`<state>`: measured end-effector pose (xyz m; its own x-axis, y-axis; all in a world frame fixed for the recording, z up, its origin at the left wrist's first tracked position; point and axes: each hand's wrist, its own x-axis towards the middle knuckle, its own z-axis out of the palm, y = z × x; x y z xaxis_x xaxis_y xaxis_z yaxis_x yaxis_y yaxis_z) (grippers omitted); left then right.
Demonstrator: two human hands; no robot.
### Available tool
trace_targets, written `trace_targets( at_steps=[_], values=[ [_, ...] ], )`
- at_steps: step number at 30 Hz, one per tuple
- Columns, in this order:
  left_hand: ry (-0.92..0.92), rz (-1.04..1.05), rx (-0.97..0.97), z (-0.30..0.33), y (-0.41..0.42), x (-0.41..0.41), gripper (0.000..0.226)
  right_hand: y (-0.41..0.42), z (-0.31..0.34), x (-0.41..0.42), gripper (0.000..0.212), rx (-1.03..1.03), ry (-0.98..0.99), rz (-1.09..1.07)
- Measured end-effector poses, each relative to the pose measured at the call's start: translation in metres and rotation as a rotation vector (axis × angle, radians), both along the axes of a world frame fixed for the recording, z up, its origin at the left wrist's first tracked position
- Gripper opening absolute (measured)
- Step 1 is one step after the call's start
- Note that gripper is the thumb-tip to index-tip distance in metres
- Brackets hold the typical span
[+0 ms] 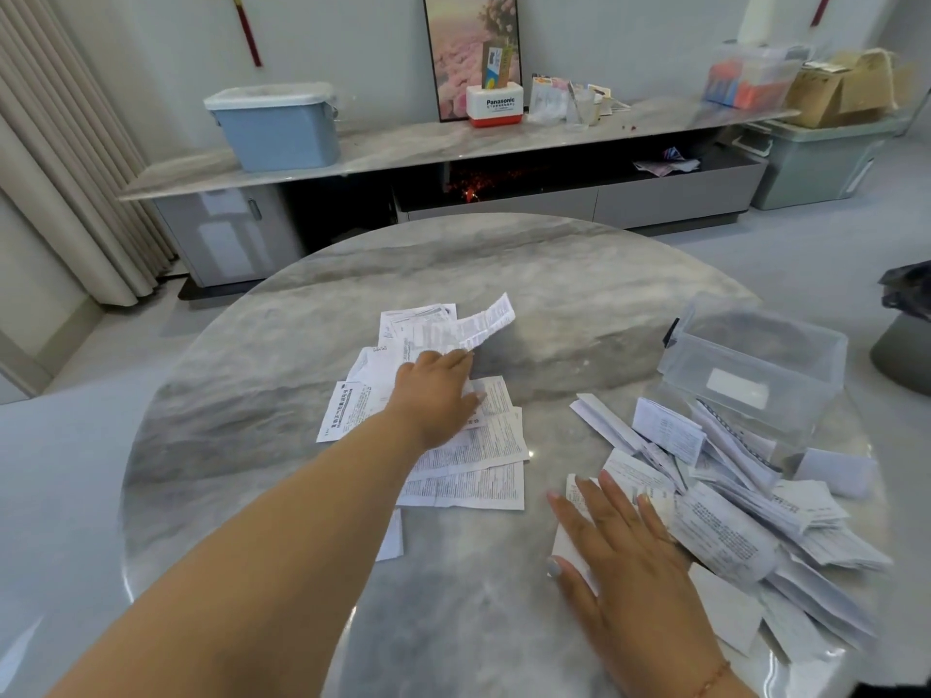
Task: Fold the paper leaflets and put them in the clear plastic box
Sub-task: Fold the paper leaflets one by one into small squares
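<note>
A round grey marble table (312, 496) fills the foreground of a living room, with a long low cabinet (453, 148) behind it against the wall. On the table lie two groups of paper: an unfolded pile (468, 455) of flat leaflets near the middle, and a folded heap (730, 501) to the right, spilling up against the one clear plastic box (755, 360), which stands at the right edge and, as far as can be seen, holds nothing yet but a label on its base. The left hand (436, 395) reaches out over the flat pile with fingers straight and resting on the sheets, gripping nothing; the right hand (619, 536) lies flat, fingers spread, pressing a folded leaflet (569, 546) down at the near side of the heap. The step in hand looks like finishing one crease while fetching the next sheet (a fair share still flat: at least six visible, overlapping too much to count exactly; the folded ones number a dozen or more). The next move calls for pinching a single top sheet free without dragging its neighbours.
</note>
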<state>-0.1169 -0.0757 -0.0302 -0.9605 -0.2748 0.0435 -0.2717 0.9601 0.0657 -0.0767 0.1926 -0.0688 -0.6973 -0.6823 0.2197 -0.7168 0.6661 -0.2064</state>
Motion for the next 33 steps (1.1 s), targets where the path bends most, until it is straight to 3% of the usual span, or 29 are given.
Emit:
trace_targets(
  at_steps=[3,5,7,10,13,17,21,23,25,29,31,33],
  values=[
    [0.378,0.009,0.096,0.015,0.006,0.021,0.023,0.001,0.006,0.004,0.055,-0.057,-0.031,0.002],
    [0.475,0.110,0.229,0.026,0.019,0.041,0.017,0.000,0.011,0.007,0.055,-0.103,-0.052,0.001],
    [0.477,0.185,0.346,0.035,0.034,0.067,0.013,0.002,0.016,0.010,0.054,-0.173,-0.080,0.006],
    [0.429,0.191,0.417,0.038,0.054,0.108,0.035,0.005,0.028,0.015,0.055,-0.286,-0.123,-0.024],
    [0.365,0.226,0.432,0.034,0.074,0.149,0.026,0.011,0.041,0.026,0.071,-0.336,-0.241,-0.051],
    [0.359,0.263,0.672,0.030,0.104,0.202,0.027,0.018,0.045,0.039,0.084,-0.491,-0.514,-0.089],
    [0.289,0.372,0.856,0.020,0.126,0.237,0.028,0.021,0.039,0.054,0.078,-0.457,-0.729,0.002],
    [0.247,0.466,0.991,0.016,0.131,0.245,0.021,0.022,0.037,0.062,0.072,-0.266,-0.530,0.094],
    [0.206,0.569,1.112,0.014,0.134,0.247,0.015,0.024,0.028,0.068,0.065,-0.104,-0.201,0.176],
    [0.151,0.695,1.261,0.018,0.138,0.247,0.019,0.024,0.008,0.068,0.034,-0.120,-0.012,0.351],
    [0.156,0.669,1.192,0.017,0.139,0.245,0.018,0.020,0.000,0.064,0.027,-0.073,0.025,0.407],
    [0.220,0.596,0.853,0.010,0.138,0.245,0.014,0.017,-0.005,0.062,0.023,-0.037,0.050,0.394]
  ],
)
